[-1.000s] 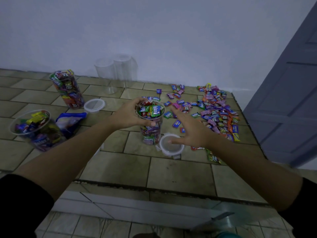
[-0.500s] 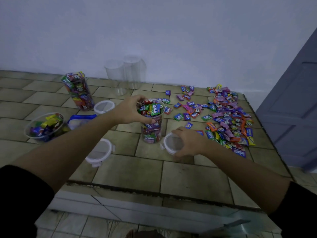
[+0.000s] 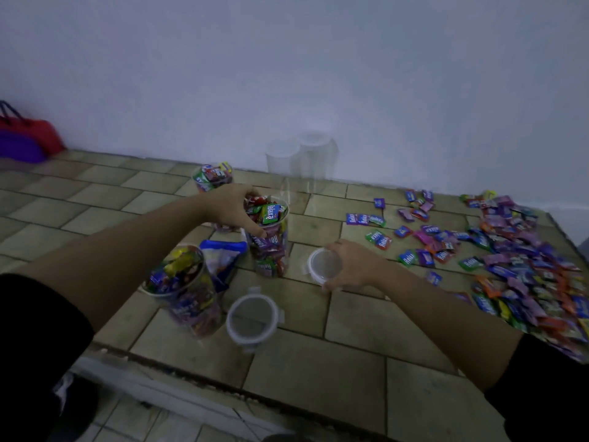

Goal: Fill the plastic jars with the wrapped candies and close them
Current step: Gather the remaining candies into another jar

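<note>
A clear plastic jar [image 3: 271,247] full of wrapped candies stands at the middle of the tiled counter. My left hand [image 3: 234,208] grips its rim from the left. To its right my right hand [image 3: 350,266] holds a round clear lid [image 3: 323,266], tilted, just off the tiles. A second filled jar [image 3: 188,291] stands open at the near left, and a third filled jar [image 3: 212,178] stands behind my left hand. Another lid [image 3: 253,317] lies flat in front. Loose wrapped candies [image 3: 516,263] cover the right side of the counter.
Two empty clear jars [image 3: 299,161] stand against the wall. A blue and white bag [image 3: 223,260] lies between the filled jars. A red and purple bag [image 3: 25,138] sits far left. The counter's front edge [image 3: 223,387] runs below my arms.
My right hand has picked the lid up off the tiles and tilted it. My left hand stays on the jar's rim. The view has swung left.
</note>
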